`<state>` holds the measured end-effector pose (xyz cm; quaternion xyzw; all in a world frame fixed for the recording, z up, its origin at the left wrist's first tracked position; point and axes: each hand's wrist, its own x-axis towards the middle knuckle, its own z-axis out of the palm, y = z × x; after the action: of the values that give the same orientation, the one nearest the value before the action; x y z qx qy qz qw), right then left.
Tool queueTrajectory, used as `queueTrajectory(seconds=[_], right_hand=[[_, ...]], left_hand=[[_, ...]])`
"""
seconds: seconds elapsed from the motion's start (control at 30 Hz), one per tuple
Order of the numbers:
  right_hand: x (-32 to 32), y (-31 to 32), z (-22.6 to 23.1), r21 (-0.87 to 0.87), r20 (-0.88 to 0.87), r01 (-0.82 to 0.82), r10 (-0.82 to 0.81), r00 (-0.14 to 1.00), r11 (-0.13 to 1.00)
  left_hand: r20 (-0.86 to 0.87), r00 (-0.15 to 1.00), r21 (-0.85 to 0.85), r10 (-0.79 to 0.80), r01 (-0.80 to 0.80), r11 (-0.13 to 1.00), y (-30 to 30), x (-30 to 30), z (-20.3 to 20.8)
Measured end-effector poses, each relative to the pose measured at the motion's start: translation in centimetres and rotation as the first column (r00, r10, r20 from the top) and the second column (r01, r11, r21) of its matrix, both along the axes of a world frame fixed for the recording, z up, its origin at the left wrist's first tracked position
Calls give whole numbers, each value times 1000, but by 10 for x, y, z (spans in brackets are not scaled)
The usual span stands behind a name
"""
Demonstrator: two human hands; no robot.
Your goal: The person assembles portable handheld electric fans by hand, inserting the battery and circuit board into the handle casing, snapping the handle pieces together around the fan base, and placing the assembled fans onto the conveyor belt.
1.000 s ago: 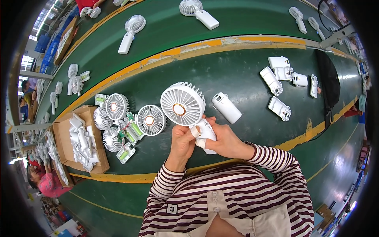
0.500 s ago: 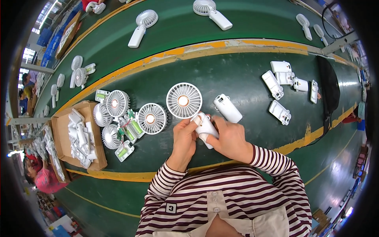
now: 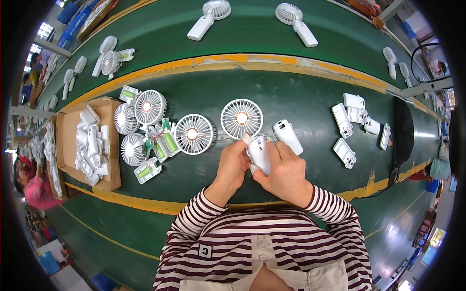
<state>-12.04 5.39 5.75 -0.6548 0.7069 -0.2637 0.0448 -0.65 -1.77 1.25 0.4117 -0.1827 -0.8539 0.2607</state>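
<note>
I have the white handheld fan [image 3: 241, 119] at the middle of the counter [image 3: 310, 182], its round grille facing up on the far side and its handle [image 3: 259, 154] toward the near edge. The left hand [image 3: 231, 167] pinches the handle's upper left side between thumb and fingers. The right hand [image 3: 285, 170] closes on the handle from the right, thumb bent in against its lower part (both thumb tips look wrapped in white from where I sit). Whether the fan touches the counter, I cannot tell.

Just right of the right hand I see a loose white casing [image 3: 288, 137]. To the left, another fan [image 3: 194, 134] lies near a cluster of fan heads [image 3: 149, 107] and opened handles with green cells [image 3: 169, 141]. Farther left sits a cardboard box [image 3: 66, 145] holding white parts [image 3: 92, 141].

On the right I make out scattered white shells [image 3: 344, 153], then a black item [image 3: 404, 131]. Beyond the yellow edging [image 3: 233, 62], more fans [image 3: 306, 34] rest on the far green surface [image 3: 252, 36].
</note>
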Motion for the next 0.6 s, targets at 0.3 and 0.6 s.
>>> queueTrajectory(seconds=[0.3,0.6], right_hand=[[-3,-3,-4,26,-27,-62,63,998,998],[-4,-4,-14,41,-114,-101,105,988,994]], left_hand=[[-70,996,-17,51,-52,999,2,-2,8],[-95,995,-31,36,-39,999,-1,-3,13]])
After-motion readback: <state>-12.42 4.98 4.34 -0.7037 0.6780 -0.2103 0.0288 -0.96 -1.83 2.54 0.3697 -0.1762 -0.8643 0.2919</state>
